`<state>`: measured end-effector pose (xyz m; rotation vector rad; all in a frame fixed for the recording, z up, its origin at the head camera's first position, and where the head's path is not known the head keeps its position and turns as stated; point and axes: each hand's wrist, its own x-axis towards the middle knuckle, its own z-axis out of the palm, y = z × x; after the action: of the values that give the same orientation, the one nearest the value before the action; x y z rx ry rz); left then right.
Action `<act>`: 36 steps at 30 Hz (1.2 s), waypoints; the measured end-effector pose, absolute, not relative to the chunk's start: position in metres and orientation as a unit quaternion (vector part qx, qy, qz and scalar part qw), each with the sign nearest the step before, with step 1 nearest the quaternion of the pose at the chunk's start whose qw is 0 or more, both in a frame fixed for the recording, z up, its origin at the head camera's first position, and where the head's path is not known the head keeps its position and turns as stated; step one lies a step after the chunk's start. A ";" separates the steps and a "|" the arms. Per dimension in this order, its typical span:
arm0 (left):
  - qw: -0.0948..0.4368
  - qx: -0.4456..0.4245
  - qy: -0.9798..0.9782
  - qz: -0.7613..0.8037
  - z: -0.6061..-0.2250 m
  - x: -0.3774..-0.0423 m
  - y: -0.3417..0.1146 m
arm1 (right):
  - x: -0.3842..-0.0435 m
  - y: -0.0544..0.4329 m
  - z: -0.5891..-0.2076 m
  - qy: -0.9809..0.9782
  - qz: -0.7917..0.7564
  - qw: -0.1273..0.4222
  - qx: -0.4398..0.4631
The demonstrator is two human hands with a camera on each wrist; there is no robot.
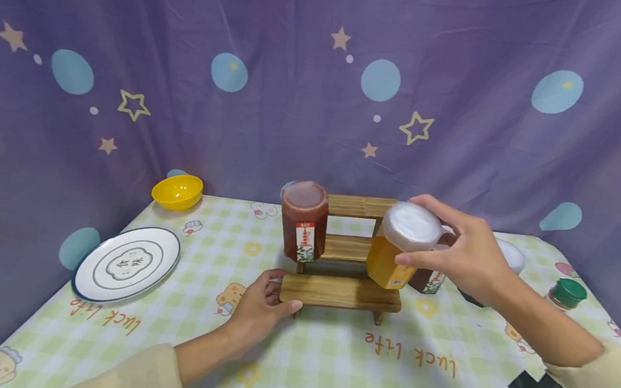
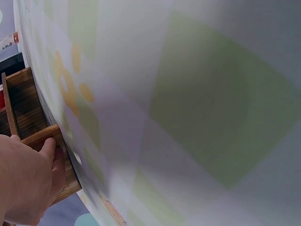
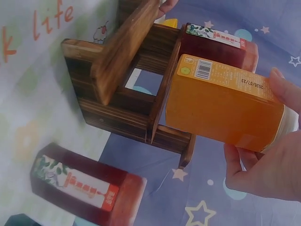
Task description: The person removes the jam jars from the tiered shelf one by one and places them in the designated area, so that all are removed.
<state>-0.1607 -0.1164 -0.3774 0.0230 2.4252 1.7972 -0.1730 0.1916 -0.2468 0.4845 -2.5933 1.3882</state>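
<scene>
A small wooden tiered rack (image 1: pixel 341 292) stands on the table, and my left hand (image 1: pixel 259 306) grips the left end of its lowest step. In the left wrist view, the left fingers (image 2: pixel 49 153) pinch that board. Upright near the right side of the rack, an orange juice bottle (image 1: pixel 388 259) with a whitish top is held by my right hand (image 1: pixel 469 251), thumb and fingers around its upper part. Whether its base touches the shelf, I cannot tell. A dark red bottle (image 1: pixel 304 221) stands on the rack's left side. Another red bottle (image 3: pixel 82 183) is right of the rack, partly hidden by my hand in the head view.
A yellow bowl (image 1: pixel 177 193) stands at the back left, with a white plate (image 1: pixel 163 255) in front of it. On the right are a green-lidded jar (image 1: pixel 568 293) and a white rounded thing (image 1: pixel 511 256), partly behind my right hand. A purple curtain (image 1: pixel 271 141) hangs behind the table.
</scene>
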 end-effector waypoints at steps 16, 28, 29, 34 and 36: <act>0.060 0.006 0.807 0.588 -0.378 -0.160 -0.116 | -0.138 0.248 -0.274 -0.898 0.416 0.106 0.098; 0.060 0.003 0.809 0.585 -0.382 -0.162 -0.116 | -0.137 0.270 -0.307 -0.913 0.392 0.099 0.059; 0.061 0.003 0.808 0.586 -0.382 -0.163 -0.117 | -0.138 0.271 -0.310 -0.915 0.389 0.095 0.055; 0.060 0.005 0.805 0.590 -0.382 -0.163 -0.116 | -0.140 0.276 -0.326 -0.919 0.382 0.093 0.041; 0.057 0.005 0.804 0.592 -0.381 -0.162 -0.116 | -0.141 0.277 -0.332 -0.917 0.383 0.100 0.041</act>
<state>-0.1624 -0.1160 -0.3807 0.0166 2.4371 1.7959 -0.1412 0.2772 -0.3317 0.1206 -2.7122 1.1321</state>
